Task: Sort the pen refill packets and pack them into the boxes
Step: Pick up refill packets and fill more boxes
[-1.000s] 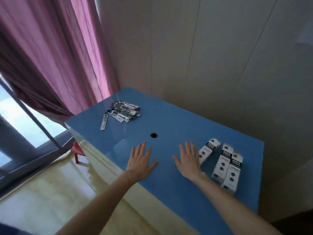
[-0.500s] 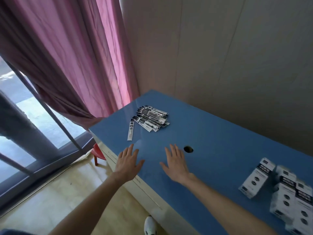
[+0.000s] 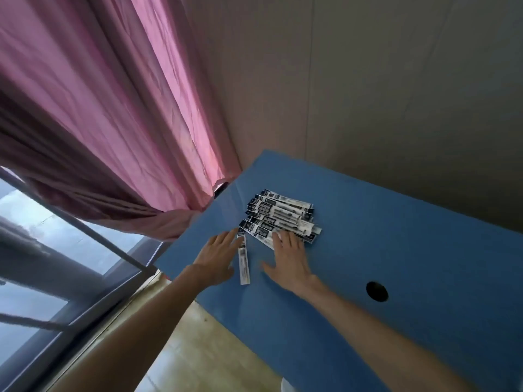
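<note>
1. Neither grip holds anything: the left hand (image 3: 218, 257) and the right hand (image 3: 291, 257) are both spread flat, fingers extended, palms down over the table (image 3: 396, 250).
2. Pink curtain (image 3: 113, 108) hangs at the left, its lower folds bunched against the table's far left corner.
3. Blue table surface runs along a beige panelled wall (image 3: 368, 80), with a round hole (image 3: 376, 291) in it to the right of the right forearm.
4. Pile of pen refill packets (image 3: 280, 216) lies fanned out near the table's far left corner; the right hand's fingertips (image 3: 278, 236) rest on the pile's near edge.
5. One single packet (image 3: 243, 260) lies apart from the pile, pointing toward the person, between the two hands and just beside the left hand's fingers.
</note>
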A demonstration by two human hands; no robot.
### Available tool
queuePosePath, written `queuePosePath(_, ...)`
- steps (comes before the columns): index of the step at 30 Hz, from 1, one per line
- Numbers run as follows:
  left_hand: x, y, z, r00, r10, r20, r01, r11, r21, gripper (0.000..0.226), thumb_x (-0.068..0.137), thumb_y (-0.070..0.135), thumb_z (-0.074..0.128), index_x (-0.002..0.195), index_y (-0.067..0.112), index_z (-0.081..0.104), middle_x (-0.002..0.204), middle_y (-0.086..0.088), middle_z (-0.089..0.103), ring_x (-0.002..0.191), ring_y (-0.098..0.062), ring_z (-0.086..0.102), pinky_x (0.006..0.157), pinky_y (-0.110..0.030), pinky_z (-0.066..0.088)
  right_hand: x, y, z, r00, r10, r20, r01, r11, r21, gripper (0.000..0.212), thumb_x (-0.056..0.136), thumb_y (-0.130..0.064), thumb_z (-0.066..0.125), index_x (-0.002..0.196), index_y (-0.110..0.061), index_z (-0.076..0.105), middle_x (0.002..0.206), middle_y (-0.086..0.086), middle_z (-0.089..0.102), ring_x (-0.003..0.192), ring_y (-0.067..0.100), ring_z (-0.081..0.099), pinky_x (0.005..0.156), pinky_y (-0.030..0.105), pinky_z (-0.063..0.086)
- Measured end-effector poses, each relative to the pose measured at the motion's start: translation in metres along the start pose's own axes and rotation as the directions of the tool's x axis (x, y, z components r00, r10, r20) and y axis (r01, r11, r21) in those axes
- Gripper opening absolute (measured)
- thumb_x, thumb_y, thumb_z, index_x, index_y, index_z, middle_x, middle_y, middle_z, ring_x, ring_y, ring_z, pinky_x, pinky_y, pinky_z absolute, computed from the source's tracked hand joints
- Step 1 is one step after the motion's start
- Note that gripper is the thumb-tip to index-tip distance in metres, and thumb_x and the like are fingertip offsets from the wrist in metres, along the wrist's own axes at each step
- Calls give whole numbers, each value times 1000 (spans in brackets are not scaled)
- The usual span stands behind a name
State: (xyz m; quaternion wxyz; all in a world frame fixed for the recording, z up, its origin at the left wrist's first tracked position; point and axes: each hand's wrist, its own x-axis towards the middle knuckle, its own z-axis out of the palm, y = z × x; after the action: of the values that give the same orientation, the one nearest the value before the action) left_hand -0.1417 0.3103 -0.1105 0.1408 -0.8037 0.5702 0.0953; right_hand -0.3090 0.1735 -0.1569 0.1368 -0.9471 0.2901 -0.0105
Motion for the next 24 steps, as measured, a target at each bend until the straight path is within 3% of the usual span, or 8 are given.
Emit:
queuePosePath(5,51,-22,7,989,145,9,-145,989,18,103,85,41,74,164,19,11,171,-9,3,156,-30,12,125,-42,17,13,-3,10,999,47,-3,-47,998,-32,108,75,-86,27,154,-12,34,155,9,36,141,31,33,118,46,28)
queuePosePath(8,77,-27,8,965,260,-37,-261,965,-24,96,88,37,71,163,20,14,171,-9,8,157,-29,12,125,-41,12,16,-6,19,999,47,-12,-48,999,-19,118,73,-95,31,158,-13,29,160,9,30,147,32,26,122,49,21)
queuePosePath(12,110,-39,14,908,409,-90,-416,906,-76,92,81,47,70,159,21,29,167,-9,24,153,-29,25,122,-42,22,18,-9,28,999,44,4,-44,998,-37,131,66,-104,25,160,-13,24,166,9,21,153,32,17,126,51,12)
queuePosePath(17,125,-59,20,816,558,-150,-575,811,-112,86,80,61,32,155,20,37,161,-10,34,146,-30,37,108,-47,43,10,-32,33,977,211,35,-209,976,-59,124,71,-95,42,163,-17,14,171,5,2,157,27,-2,127,48,-4)
queuePosePath(20,136,-67,23,749,623,-226,-654,750,-97,73,82,58,44,143,19,50,144,-7,50,132,-28,52,96,-44,53,11,-40,34,941,338,24,-336,939,-75,112,82,-89,37,163,-16,13,171,4,1,158,27,-3,128,51,4)
queuePosePath(24,141,-75,35,696,637,-331,-700,705,-116,57,86,51,60,133,19,57,129,-3,56,120,-25,57,92,-41,55,13,-59,41,903,426,-50,-429,902,-59,84,95,-72,38,159,-18,29,168,3,19,155,26,15,126,46,16)
